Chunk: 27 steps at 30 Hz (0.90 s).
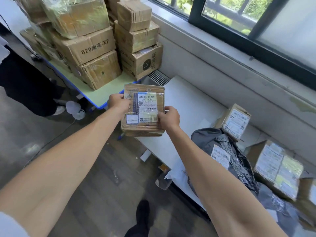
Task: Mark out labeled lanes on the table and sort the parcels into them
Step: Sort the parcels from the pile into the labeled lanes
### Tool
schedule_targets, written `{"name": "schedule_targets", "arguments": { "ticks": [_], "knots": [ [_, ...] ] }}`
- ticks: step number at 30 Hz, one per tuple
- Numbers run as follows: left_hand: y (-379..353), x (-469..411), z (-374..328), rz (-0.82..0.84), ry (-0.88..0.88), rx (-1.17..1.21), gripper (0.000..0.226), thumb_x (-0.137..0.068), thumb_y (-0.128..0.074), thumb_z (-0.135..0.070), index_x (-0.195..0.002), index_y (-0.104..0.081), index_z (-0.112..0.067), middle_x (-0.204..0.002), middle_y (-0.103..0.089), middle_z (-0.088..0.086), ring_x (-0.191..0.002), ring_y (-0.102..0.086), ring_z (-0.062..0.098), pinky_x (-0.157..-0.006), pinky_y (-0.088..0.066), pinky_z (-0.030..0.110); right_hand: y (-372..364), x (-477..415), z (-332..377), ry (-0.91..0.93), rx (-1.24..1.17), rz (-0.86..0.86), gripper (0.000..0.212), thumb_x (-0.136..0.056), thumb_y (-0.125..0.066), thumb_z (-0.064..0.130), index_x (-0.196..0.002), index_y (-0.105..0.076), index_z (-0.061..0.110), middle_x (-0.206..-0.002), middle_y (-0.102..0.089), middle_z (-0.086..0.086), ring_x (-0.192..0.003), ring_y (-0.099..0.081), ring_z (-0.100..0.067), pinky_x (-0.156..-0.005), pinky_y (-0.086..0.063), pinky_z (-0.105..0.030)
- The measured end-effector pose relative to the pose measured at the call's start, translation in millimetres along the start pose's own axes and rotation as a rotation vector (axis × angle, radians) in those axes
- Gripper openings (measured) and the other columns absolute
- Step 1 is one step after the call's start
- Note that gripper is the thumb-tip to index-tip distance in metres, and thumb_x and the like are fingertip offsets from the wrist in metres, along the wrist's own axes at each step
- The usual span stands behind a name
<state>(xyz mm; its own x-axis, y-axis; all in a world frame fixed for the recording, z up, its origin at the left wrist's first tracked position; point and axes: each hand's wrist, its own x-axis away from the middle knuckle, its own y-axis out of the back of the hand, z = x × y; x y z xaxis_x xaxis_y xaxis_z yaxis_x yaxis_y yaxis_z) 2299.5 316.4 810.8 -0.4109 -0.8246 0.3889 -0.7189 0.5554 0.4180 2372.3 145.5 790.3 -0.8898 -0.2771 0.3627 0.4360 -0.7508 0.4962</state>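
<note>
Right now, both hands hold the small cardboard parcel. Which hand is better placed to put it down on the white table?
Probably the right hand. It grips the parcel on the side over the white table; the left hand is on the floor side.

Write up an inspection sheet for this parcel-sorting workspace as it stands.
Surface: white table, no lane marks or labels seen.
Job's things: taped cardboard parcel held above the table's left end; black bag parcel and two labelled boxes on the table.
Clutter: stacked cartons on the green table.
Grippers: left hand and right hand grip the parcel's sides.
Cables: thin cable across the floor.
Surroundings: window, another person's legs at left.
</note>
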Motion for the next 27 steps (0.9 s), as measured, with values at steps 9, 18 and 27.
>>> {"name": "schedule_targets", "arguments": {
  "ticks": [9, 18, 27],
  "knots": [
    [-24.1, 70.6, -59.6, -0.021, -0.209, -0.006, 0.022, -0.083, -0.065, -0.005, -0.097, -0.076, -0.017, -0.087, -0.071, -0.003, -0.079, -0.064, 0.015, -0.062, -0.050, 0.022, 77.0, 26.7, 8.2, 0.075, -0.050, -0.154, 0.032, -0.087, -0.059, 0.018, -0.119, -0.060, 0.015, -0.116, -0.064, -0.007, -0.100, -0.064, -0.022, -0.087, -0.055, -0.039],
    [-49.3, 154.0, -102.4, 0.038, -0.414, 0.053, 0.025, -0.088, -0.066, -0.005, -0.110, -0.072, -0.014, -0.090, -0.067, -0.007, -0.081, -0.063, 0.011, -0.056, -0.042, 0.014, 154.6, 73.5, -4.3, 0.190, -0.191, -0.377, 0.029, -0.090, -0.063, 0.014, -0.119, -0.059, 0.017, -0.117, -0.060, -0.004, -0.090, -0.060, -0.011, -0.084, -0.054, -0.030],
    [-94.3, 229.5, -126.5, 0.172, -0.495, 0.099, 0.020, -0.087, -0.067, -0.005, -0.102, -0.069, -0.018, -0.097, -0.072, -0.001, -0.090, -0.068, 0.019, -0.082, -0.056, 0.034, 239.4, 117.0, -35.1, 0.204, -0.247, -0.521, 0.030, -0.090, -0.066, 0.012, -0.119, -0.058, 0.015, -0.117, -0.060, -0.003, -0.099, -0.062, -0.014, -0.088, -0.056, -0.032]
  ]
}}
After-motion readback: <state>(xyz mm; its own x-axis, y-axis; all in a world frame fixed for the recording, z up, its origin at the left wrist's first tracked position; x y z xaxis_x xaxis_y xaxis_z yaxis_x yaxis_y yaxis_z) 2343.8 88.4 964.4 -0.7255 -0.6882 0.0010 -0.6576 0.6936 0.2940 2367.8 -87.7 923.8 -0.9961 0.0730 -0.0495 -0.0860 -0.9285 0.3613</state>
